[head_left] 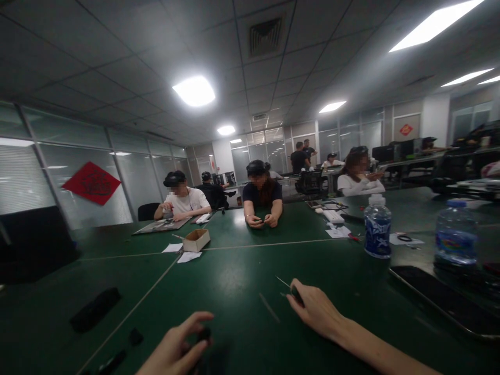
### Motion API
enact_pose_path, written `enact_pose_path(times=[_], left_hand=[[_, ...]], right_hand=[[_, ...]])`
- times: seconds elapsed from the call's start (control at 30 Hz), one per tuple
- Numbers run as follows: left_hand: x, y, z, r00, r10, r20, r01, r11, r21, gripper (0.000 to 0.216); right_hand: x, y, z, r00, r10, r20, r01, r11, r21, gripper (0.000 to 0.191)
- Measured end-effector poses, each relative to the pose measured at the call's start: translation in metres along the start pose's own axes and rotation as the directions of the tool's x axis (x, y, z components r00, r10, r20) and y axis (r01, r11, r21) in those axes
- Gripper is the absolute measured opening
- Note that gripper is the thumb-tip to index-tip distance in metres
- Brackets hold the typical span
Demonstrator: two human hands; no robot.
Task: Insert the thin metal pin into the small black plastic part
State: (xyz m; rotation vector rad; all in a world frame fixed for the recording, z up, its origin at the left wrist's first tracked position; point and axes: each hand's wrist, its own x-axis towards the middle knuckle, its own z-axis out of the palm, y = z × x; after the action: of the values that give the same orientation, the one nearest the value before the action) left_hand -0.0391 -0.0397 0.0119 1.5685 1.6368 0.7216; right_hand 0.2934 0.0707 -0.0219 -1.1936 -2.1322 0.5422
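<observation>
My left hand (177, 346) is at the bottom edge over the green table (234, 271), fingers curled around a small dark object (203, 333) that I cannot make out. My right hand (314, 308) rests on the table further right, fingers pinched on a thin tool (282, 282) whose fine tip pointing up-left. A thin sliver (269, 307) lies on the table between the two hands.
Dark flat items (95, 308) lie at the left. A small cardboard box (196, 239) and papers sit mid-table. Two water bottles (377, 226) (455, 239) and a dark tray (445, 299) stand at the right. Three people sit across the table.
</observation>
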Motion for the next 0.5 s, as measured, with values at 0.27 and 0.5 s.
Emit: enact_pose_path(times=[0.27,0.5], left_hand=[[0.158,0.056,0.125,0.947,0.225,0.23,-0.027,0.768,-0.639,0.037],[0.172,0.038,0.126,0.948,0.281,0.149,-0.03,0.547,-0.837,0.035]], right_hand=[[0.001,0.015,0.0,0.996,0.068,-0.052,-0.078,0.976,-0.205,0.018],[-0.001,0.013,-0.001,0.997,0.074,-0.031,-0.079,0.97,-0.228,0.021]])
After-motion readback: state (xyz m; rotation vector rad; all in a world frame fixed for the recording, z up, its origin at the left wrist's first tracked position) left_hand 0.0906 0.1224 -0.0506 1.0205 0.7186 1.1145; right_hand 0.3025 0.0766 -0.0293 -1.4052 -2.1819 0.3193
